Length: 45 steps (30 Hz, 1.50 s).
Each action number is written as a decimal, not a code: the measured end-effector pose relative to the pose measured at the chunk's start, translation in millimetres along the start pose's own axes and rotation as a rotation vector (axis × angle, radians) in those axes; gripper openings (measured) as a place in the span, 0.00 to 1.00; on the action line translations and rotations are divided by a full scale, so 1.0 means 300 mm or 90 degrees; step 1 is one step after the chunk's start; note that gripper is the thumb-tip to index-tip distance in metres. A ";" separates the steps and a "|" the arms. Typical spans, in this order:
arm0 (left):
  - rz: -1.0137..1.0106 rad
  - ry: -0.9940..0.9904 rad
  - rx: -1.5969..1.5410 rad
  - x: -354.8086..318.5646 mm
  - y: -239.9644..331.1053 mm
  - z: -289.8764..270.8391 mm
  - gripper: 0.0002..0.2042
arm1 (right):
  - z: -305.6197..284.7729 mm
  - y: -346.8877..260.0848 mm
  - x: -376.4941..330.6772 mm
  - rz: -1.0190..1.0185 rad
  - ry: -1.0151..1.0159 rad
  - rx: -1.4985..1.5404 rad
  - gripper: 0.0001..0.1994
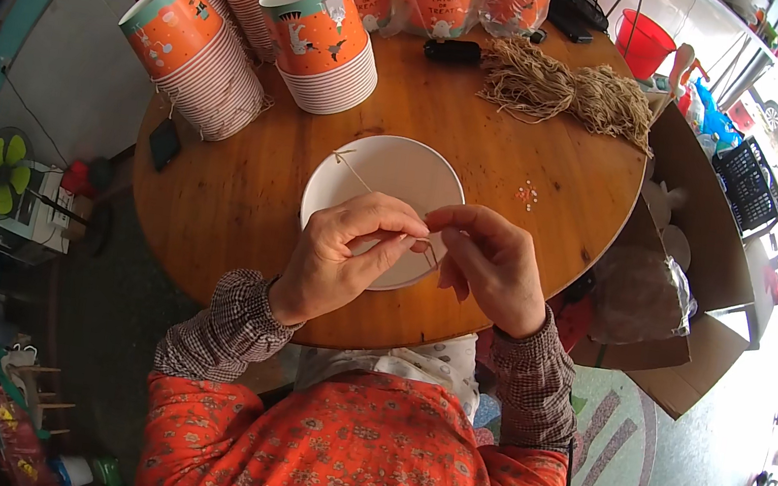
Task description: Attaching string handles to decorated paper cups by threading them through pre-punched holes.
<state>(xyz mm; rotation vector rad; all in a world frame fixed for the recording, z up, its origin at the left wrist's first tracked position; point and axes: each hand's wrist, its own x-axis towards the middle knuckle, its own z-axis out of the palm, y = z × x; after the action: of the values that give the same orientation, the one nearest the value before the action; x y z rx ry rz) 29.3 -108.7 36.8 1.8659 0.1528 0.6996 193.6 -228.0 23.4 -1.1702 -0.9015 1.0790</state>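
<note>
White tub (419,174) rests open on the wooden table (243,222). Tan cord (356,173) runs from near the tub's far-left rim toward the left hand (349,245), whose thumb and forefinger pinch the cord. Right hand (500,267) curls close by; whether it grips cord cannot be determined.

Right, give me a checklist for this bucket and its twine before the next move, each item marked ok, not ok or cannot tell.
1. White-lined paper bucket resting on the round wooden table, mouth facing up: ok.
2. Twine knotted at the bucket's far-left rim: ok, a knot with short tails shows there.
3. Left hand gripping the twine: ok, thumb and finger pinch it.
4. Right hand gripping the twine: cannot tell, the fingers hide the contact.
5. Twine fastened at the near-right rim: cannot tell, the hands cover part of that side.
6. Spare twine bundle on the table: ok, at the far right.
</note>
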 end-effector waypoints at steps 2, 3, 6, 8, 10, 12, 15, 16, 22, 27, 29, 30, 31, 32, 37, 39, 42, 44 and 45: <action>-0.015 0.000 -0.007 -0.007 0.008 0.000 0.07 | -0.014 -0.012 0.000 -0.013 -0.010 -0.087 0.11; -0.031 0.001 -0.013 -0.011 0.011 0.001 0.07 | -0.018 -0.021 0.002 -0.026 -0.021 -0.174 0.13; -0.026 0.002 -0.006 -0.021 0.008 0.003 0.08 | -0.011 -0.044 0.032 -0.102 -0.095 -0.252 0.16; -0.022 0.004 -0.007 -0.031 0.012 -0.002 0.08 | -0.001 -0.025 0.064 -0.176 -0.120 -0.268 0.16; -0.018 0.009 -0.006 -0.035 0.017 -0.006 0.08 | -0.001 -0.022 0.078 -0.251 -0.147 -0.283 0.15; -0.026 0.041 0.004 -0.039 0.020 -0.017 0.07 | -0.005 -0.029 0.087 -0.269 -0.135 -0.334 0.12; -0.044 0.041 0.015 -0.042 0.017 -0.032 0.07 | -0.010 -0.033 0.090 -0.181 -0.126 -0.303 0.09; -0.044 0.043 0.015 -0.043 0.013 -0.035 0.07 | -0.007 -0.032 0.093 -0.181 -0.128 -0.303 0.09; 0.079 0.046 0.267 -0.055 0.002 -0.036 0.08 | 0.019 -0.050 0.105 -0.149 -0.080 -0.328 0.07; 0.122 0.099 0.368 -0.065 0.011 -0.016 0.09 | 0.034 -0.079 0.098 -0.110 -0.091 -0.405 0.07; 0.130 0.105 0.373 -0.059 0.012 -0.014 0.09 | 0.036 -0.063 0.101 -0.129 -0.086 -0.397 0.07; 0.139 0.109 0.379 -0.055 0.012 -0.014 0.09 | 0.036 -0.056 0.101 -0.149 -0.080 -0.389 0.07; 0.139 0.110 0.378 -0.053 0.009 -0.015 0.09 | 0.037 -0.052 0.099 -0.149 -0.080 -0.389 0.07; 0.131 0.110 0.361 -0.053 0.003 -0.017 0.09 | 0.040 -0.049 0.098 -0.158 -0.070 -0.383 0.07; 0.133 0.107 0.321 -0.043 -0.002 -0.016 0.09 | 0.048 -0.035 0.091 -0.140 -0.052 -0.341 0.07; 0.157 0.106 0.316 -0.037 -0.003 -0.019 0.09 | 0.047 -0.042 0.089 -0.124 -0.049 -0.348 0.07; 0.085 0.133 0.172 -0.036 -0.028 -0.022 0.08 | 0.061 -0.010 0.086 -0.159 -0.010 -0.302 0.06; 0.038 0.134 0.121 -0.031 -0.032 -0.015 0.07 | 0.074 -0.005 0.078 -0.188 0.004 -0.318 0.06; -0.008 0.133 0.068 -0.028 -0.034 -0.013 0.06 | 0.080 -0.001 0.074 -0.215 0.020 -0.334 0.05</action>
<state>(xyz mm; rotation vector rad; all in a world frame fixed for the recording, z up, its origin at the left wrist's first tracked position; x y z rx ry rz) 22.6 -105.0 25.2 1.8874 0.3424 0.8924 176.6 -200.6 28.2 -1.3876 -1.3511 0.5590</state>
